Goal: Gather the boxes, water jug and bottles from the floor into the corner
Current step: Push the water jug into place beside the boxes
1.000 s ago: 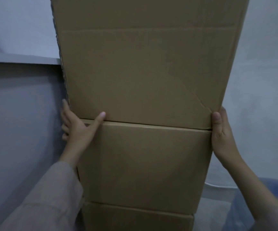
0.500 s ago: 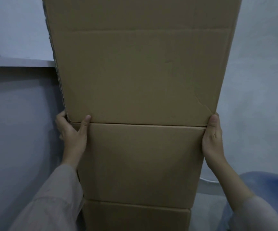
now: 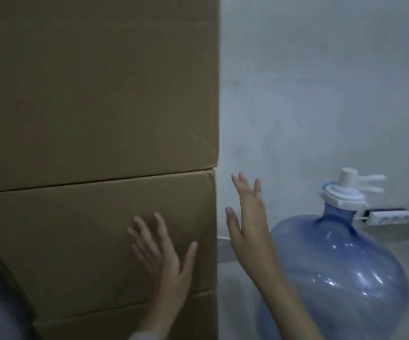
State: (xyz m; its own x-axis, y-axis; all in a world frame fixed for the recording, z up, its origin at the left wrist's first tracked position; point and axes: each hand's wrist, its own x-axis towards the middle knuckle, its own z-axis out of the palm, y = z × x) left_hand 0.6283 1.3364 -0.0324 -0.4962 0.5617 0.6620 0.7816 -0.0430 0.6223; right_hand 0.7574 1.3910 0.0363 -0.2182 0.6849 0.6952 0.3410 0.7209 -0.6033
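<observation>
Two bare hands, left hand (image 3: pixel 166 261) and right hand (image 3: pixel 248 231), no rings or watch seen, bare right forearm beside the tall brown cardboard box stack (image 3: pixel 95 168), pale grey long sleeve cuff (image 3: pixel 144 336) at left wrist, blurred.

The room is dim, with a cool grey-blue cast over the wall (image 3: pixel 321 82) and no light source in sight. The stacked boxes (image 3: pixel 95 94) read as dull, flat brown, their faces evenly shaded with thin dark lines at the seams. Small white glints sit on the blue water jug (image 3: pixel 340 273), so light perhaps falls from above and behind the camera. The white pump cap (image 3: pixel 345 190) smears into doubled streaks, and both the left hand (image 3: pixel 166 261) and right hand (image 3: pixel 250 222) are softened by motion blur. Detail is grainy throughout.
</observation>
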